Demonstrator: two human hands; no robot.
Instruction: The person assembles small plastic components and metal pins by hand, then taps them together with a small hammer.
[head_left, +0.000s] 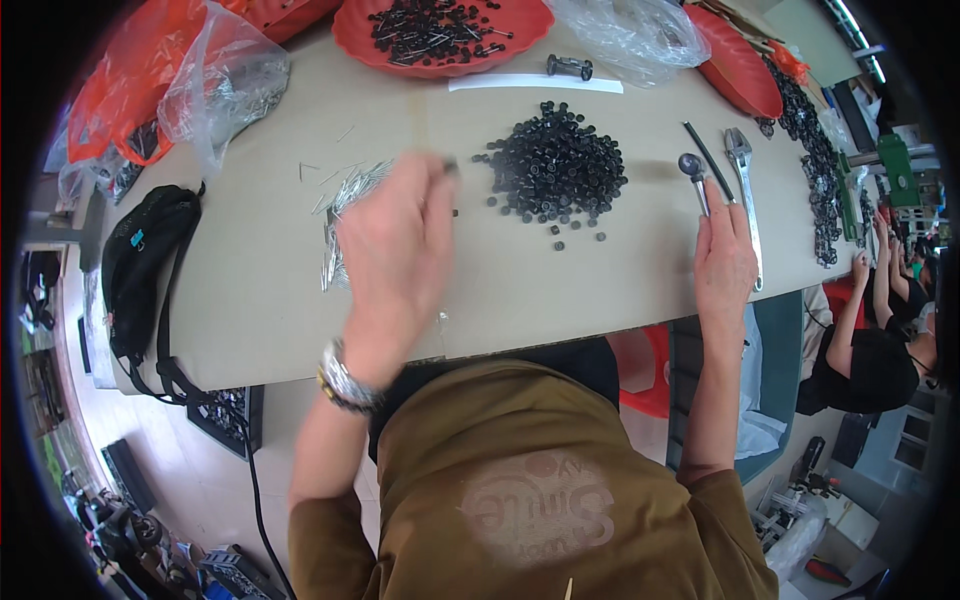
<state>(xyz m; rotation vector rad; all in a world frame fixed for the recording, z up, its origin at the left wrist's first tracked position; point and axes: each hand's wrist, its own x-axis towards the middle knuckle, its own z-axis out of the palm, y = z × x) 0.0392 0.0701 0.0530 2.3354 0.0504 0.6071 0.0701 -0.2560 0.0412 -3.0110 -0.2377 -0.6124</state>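
Note:
My left hand, smeared by motion, is raised over the table with its fingers closed. A small dark piece shows at its fingertips, too blurred to tell its kind. Beneath and beside that hand lies a pile of thin silver metal pins. A heap of small black round wheel-like pieces sits in the middle of the table. My right hand rests on the table to the right, its thumb and fingers around the shaft of a metal tool with a round head. The palm hides the tool's lower end.
An adjustable wrench and a black rod lie beside my right hand. A red tray of pins with black ends stands at the back, near a white strip. A black pouch lies left. Co-workers sit at right.

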